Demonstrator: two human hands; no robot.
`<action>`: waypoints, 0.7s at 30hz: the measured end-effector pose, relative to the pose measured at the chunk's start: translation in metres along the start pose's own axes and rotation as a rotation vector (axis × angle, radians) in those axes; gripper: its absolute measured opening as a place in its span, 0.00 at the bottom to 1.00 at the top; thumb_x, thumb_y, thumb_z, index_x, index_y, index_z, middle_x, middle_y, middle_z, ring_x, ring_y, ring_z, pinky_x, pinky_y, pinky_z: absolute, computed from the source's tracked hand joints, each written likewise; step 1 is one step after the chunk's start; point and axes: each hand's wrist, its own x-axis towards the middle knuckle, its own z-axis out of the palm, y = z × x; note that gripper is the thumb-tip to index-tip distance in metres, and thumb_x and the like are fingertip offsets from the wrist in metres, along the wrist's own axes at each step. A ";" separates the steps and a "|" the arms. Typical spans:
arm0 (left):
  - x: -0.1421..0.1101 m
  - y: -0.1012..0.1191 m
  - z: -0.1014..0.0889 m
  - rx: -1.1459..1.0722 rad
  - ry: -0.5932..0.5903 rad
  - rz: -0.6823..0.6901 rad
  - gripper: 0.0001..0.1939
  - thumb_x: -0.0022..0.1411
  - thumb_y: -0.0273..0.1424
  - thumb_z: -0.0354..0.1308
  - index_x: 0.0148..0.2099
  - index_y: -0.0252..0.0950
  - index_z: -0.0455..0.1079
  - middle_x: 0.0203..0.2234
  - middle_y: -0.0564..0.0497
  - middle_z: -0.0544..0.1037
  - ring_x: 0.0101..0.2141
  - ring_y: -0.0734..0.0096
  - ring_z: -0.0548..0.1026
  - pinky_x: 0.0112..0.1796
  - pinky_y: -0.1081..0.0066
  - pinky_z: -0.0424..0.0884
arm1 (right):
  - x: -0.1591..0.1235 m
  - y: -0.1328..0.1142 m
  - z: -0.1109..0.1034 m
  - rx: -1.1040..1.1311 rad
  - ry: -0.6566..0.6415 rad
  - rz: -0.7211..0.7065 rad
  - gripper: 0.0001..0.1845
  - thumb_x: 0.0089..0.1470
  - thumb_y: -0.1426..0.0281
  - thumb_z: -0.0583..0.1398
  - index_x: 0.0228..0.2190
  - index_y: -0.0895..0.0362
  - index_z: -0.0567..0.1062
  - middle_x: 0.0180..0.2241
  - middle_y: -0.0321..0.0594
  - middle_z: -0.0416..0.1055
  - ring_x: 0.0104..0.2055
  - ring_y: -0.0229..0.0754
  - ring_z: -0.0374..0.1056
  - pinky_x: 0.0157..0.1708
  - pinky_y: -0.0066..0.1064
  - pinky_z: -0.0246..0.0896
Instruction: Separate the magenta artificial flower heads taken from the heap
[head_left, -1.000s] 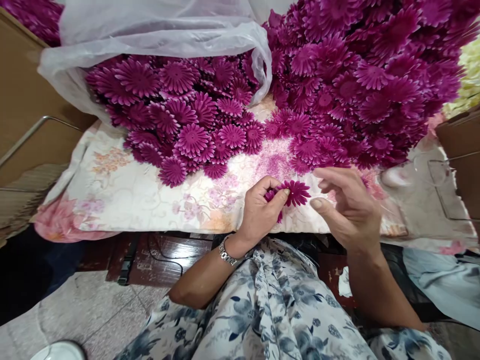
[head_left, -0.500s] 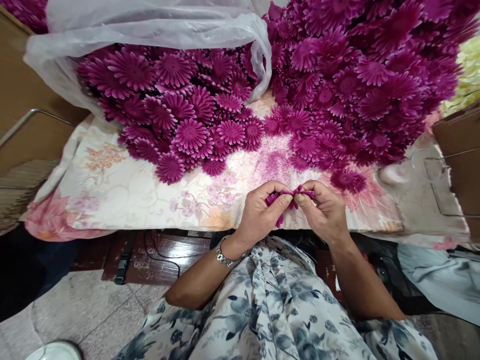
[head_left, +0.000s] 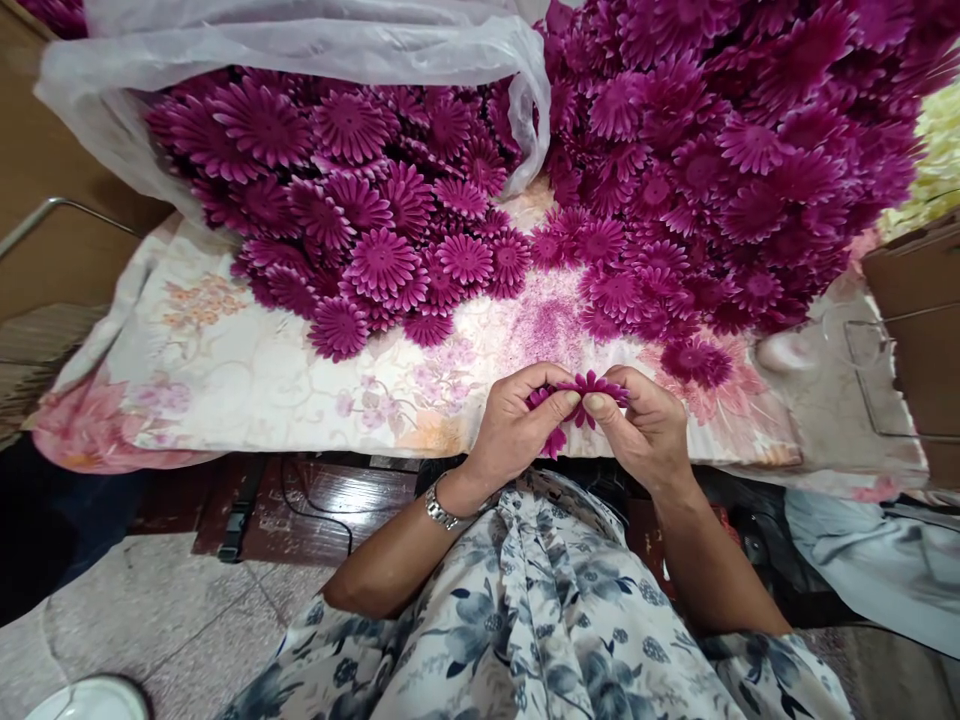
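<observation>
My left hand (head_left: 516, 428) and my right hand (head_left: 646, 428) meet at the near edge of a table covered by a floral cloth (head_left: 247, 375). Both pinch the same purple plastic flower (head_left: 592, 386), thumbs and forefingers closed on its petals. More purple petals show under my left fingers. A watch (head_left: 439, 510) sits on my left wrist. Just beyond my hands lies a big heap of purple flowers (head_left: 675, 170), and a single loose flower (head_left: 697, 360) rests close to my right hand.
A clear plastic bag (head_left: 300, 40) full of purple flowers (head_left: 352, 200) lies open at the back left. Cardboard boxes stand at the left (head_left: 52, 240) and right (head_left: 915, 300). Purple dust (head_left: 547, 325) speckles the cloth. A white dish (head_left: 90, 700) sits on the floor.
A second ago my right hand was open and apart from the flower held in my left. It has since come in and closed on that flower, and both hands hold it together.
</observation>
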 end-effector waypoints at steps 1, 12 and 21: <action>0.000 -0.001 0.000 -0.009 0.003 0.001 0.04 0.55 0.30 0.61 0.30 0.35 0.71 0.23 0.56 0.71 0.25 0.80 0.66 0.30 0.77 0.63 | 0.000 0.000 0.000 -0.016 0.003 -0.017 0.10 0.55 0.68 0.59 0.24 0.57 0.66 0.20 0.29 0.60 0.21 0.28 0.55 0.22 0.23 0.49; -0.001 -0.001 -0.005 0.120 0.082 0.051 0.06 0.59 0.33 0.57 0.35 0.35 0.69 0.26 0.55 0.72 0.26 0.79 0.67 0.30 0.76 0.64 | 0.004 0.006 0.001 -0.244 0.072 -0.223 0.19 0.56 0.70 0.58 0.18 0.56 0.56 0.18 0.29 0.50 0.20 0.30 0.49 0.21 0.26 0.45; 0.002 0.006 -0.005 0.262 0.000 0.032 0.09 0.58 0.36 0.57 0.31 0.34 0.70 0.22 0.55 0.69 0.24 0.79 0.64 0.27 0.76 0.62 | 0.004 0.015 0.010 -0.574 0.166 -0.475 0.05 0.52 0.77 0.59 0.33 0.57 0.70 0.26 0.40 0.69 0.31 0.39 0.64 0.32 0.31 0.62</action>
